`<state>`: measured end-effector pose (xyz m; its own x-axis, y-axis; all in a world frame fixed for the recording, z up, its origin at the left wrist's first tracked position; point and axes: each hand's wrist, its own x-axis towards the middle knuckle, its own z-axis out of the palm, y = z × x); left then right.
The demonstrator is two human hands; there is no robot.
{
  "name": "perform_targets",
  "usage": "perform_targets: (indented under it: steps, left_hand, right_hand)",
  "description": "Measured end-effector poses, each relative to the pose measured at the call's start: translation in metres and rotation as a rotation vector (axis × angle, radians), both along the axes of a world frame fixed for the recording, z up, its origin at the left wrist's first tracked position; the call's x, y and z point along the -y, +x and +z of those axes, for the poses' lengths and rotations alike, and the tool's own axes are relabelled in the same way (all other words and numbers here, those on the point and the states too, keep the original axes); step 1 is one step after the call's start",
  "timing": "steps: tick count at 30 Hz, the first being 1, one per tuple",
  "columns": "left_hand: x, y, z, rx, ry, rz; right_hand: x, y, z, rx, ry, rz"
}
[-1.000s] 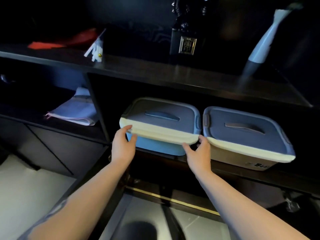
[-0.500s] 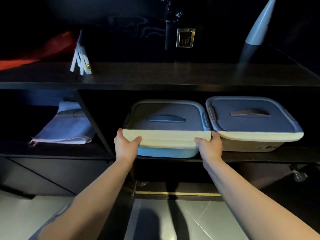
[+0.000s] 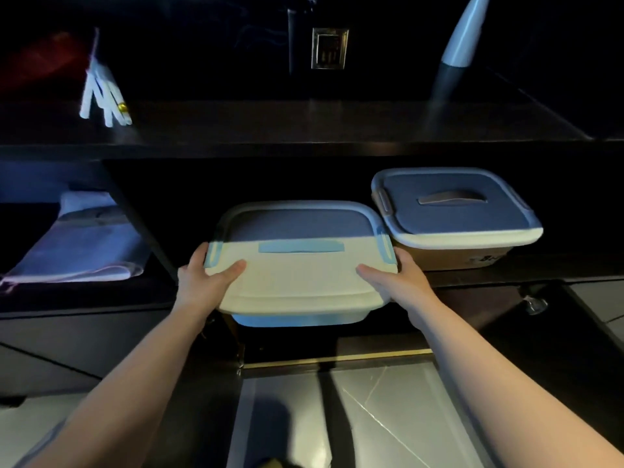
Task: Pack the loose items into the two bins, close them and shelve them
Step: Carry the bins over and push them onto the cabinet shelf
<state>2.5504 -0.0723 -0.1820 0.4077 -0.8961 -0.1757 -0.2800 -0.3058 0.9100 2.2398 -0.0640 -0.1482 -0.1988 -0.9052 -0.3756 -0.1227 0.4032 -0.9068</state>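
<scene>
While the blue bin (image 3: 300, 265) hangs half out over the front edge of the shelf (image 3: 506, 276), its weight rests mostly on the two hands, and that is where trouble could start. Should either grip slacken, the front would likely dip and the bin could slide off toward the floor (image 3: 388, 417). Its lid (image 3: 297, 278) looks seated, with the side latches down as far as one can tell, but a thumb pressing hard on the lid while the fingers pull up under the rim might pop a corner loose. Pushed in crooked, it could also knock the tan bin (image 3: 456, 214), which sits further back on the same shelf, just beside its right rear corner and possibly touching it. The shelf above leaves little headroom, so tilting the bin upward risks catching the lid there.

Left hand (image 3: 202, 282) clasps the front left corner: thumb laid flat on top of the lid, fingers curled around the side near the latch, partly closed rather than clenched. Right hand (image 3: 395, 282) mirrors it on the front right corner, thumb across the lid top, remaining fingers wrapped under the rim and mostly hidden. Both hold the blue bin firmly, not each other and nothing else. Whether the bin's rear still rests on the shelf I cannot tell.
</scene>
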Motion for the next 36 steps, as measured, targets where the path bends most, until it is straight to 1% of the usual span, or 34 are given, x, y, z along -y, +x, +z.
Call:
perform_targets:
  steps: [2, 4, 6, 9, 13, 15, 19, 21, 24, 28, 31, 34, 36]
  left_hand:
    - [0.003, -0.002, -0.002, -0.006, -0.013, 0.003]
    - [0.001, -0.003, -0.004, -0.048, -0.012, 0.022]
    - [-0.012, -0.007, -0.005, -0.068, -0.012, 0.052]
    - [-0.05, -0.022, -0.009, -0.08, -0.038, 0.12]
    - [-0.108, -0.053, -0.011, -0.11, -0.069, 0.222]
    - [-0.137, -0.065, -0.013, -0.118, -0.056, 0.238]
    - [-0.188, -0.078, -0.023, -0.094, -0.019, 0.256]
    - [-0.2, -0.077, -0.034, -0.1, 0.002, 0.238]
    - [-0.206, -0.072, -0.055, -0.123, 0.049, 0.183]
    - [-0.207, -0.071, -0.101, -0.09, 0.102, 0.084]
    - [-0.207, -0.073, -0.145, -0.085, 0.229, 0.081]
    - [-0.2, -0.08, -0.198, -0.143, 0.309, 0.016]
    - [-0.19, -0.086, -0.234, -0.144, 0.373, -0.027]
  right_hand:
    - [0.004, -0.003, -0.003, 0.016, 0.0, 0.027]
    - [0.006, -0.006, -0.006, 0.034, -0.021, 0.011]
    - [0.001, -0.009, -0.011, 0.008, -0.031, 0.013]
    - [-0.018, -0.02, -0.021, -0.031, -0.07, 0.064]
    - [-0.042, -0.042, -0.028, 0.01, -0.096, 0.103]
    - [-0.06, -0.05, -0.032, -0.008, -0.095, 0.134]
    - [-0.097, -0.06, -0.047, -0.117, -0.1, 0.163]
    - [-0.109, -0.061, -0.059, -0.108, -0.081, 0.155]
    - [-0.121, -0.061, -0.082, -0.05, -0.029, 0.156]
    - [-0.131, -0.064, -0.129, -0.071, 0.057, 0.15]
    - [-0.134, -0.072, -0.17, -0.107, 0.134, 0.139]
    - [-0.125, -0.083, -0.213, -0.136, 0.202, 0.144]
    - [-0.114, -0.089, -0.246, -0.157, 0.254, 0.137]
